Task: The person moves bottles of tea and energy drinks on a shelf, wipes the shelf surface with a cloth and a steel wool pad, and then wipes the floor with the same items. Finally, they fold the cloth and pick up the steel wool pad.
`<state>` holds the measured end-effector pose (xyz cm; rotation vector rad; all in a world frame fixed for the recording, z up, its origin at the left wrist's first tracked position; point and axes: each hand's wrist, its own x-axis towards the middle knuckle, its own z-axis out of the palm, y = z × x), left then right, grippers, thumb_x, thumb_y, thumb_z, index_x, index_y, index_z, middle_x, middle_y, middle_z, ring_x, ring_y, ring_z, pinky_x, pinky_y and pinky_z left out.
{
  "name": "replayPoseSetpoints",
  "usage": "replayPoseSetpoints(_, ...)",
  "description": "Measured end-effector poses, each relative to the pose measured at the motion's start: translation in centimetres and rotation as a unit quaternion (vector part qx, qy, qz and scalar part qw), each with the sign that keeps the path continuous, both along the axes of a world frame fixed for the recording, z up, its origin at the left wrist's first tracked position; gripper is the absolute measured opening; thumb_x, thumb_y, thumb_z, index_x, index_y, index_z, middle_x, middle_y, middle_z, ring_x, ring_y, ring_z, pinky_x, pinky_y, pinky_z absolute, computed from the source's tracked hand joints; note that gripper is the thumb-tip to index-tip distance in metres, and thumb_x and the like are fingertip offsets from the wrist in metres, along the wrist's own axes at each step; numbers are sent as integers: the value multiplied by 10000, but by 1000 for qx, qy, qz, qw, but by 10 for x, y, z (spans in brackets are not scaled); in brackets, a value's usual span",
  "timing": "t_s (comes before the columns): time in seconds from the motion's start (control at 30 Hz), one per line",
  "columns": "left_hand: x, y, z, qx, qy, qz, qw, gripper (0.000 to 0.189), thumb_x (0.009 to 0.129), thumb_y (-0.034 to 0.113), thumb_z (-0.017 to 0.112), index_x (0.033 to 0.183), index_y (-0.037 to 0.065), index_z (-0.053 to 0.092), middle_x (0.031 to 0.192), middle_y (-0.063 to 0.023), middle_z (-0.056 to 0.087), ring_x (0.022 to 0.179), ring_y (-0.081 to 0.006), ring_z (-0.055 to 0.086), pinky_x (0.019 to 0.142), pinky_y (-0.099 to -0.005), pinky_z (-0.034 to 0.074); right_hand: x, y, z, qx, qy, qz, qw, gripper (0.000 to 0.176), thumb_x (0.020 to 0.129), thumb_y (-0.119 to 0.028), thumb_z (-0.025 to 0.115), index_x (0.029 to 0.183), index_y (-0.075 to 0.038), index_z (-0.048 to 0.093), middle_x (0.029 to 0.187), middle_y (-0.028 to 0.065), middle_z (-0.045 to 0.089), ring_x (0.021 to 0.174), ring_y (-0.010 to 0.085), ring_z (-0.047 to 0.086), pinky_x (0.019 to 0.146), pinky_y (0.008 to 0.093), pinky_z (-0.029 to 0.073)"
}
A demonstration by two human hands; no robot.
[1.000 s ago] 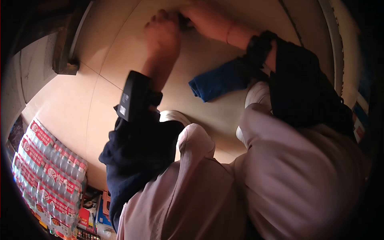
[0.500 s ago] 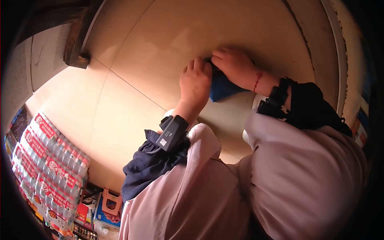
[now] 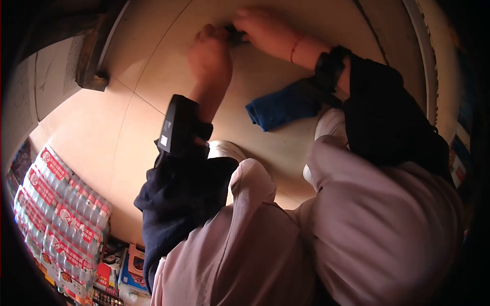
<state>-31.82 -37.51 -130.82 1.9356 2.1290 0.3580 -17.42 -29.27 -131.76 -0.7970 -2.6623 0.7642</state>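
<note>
My left hand (image 3: pixel 209 53) is closed, its fingers curled at one end of a small dark thing (image 3: pixel 236 35) low over the floor. From the other side my right hand (image 3: pixel 260 30) pinches the same dark thing; its kind is hard to tell, as the fingers cover most of it. Closer to my feet, a folded blue cloth (image 3: pixel 280 109) lies on the floor, its darker end running under my right wrist in this view. A black band device sits on each wrist.
Pale floor tiles (image 3: pixel 138 168) with thin seams spread around me. Shrink-wrapped packs of bottles (image 3: pixel 61 219) are stacked at lower left, beside a pink plastic item (image 3: pixel 137 260). Dark furniture with a leg (image 3: pixel 92 76) stands at upper left. My white shoes (image 3: pixel 332 125) flank the floor before me.
Both hands have moved forward and left, away from the blue cloth. The cloth, partly covered by them before, now shows more fully on the floor. My left forearm has stretched out.
</note>
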Motion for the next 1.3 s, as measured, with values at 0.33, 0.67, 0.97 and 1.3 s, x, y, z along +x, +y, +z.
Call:
replayPoseSetpoints(0.33,44,-101,15,-85,-82,-22,993,120,711,52,630,829,67,610,881,-100,539,849,-310,558,691,-419,464,45,-95,13,-59,-49,40,996,35,720,-108,558,713,-81,580,818,82,547,831,268,576,707,381,483)
replayPoseSetpoints(0.67,-8,-29,2,-23,29,-16,999,73,719,107,638,790,92,631,843,-100,574,812,-317,594,680,-426,477,-8,-27,-9,-38,-33,18,999,78,695,-111,637,765,-77,630,852,106,603,855,306,598,730,412,481)
replayPoseSetpoints(0.97,-10,-23,4,-39,40,17,998,80,761,97,605,837,92,631,885,-99,574,849,-299,586,716,-416,484,-10,-23,4,-25,-20,-8,999,52,706,-78,634,754,-59,633,881,130,589,856,315,595,741,410,485)
replayPoseSetpoints(1.3,75,-113,28,19,-151,-160,975,569,713,139,675,1238,13,497,1338,-158,404,1226,-320,410,971,-434,376,102,-41,12,-50,-29,-165,985,152,735,-62,632,874,-39,577,901,132,574,880,340,566,760,411,466)
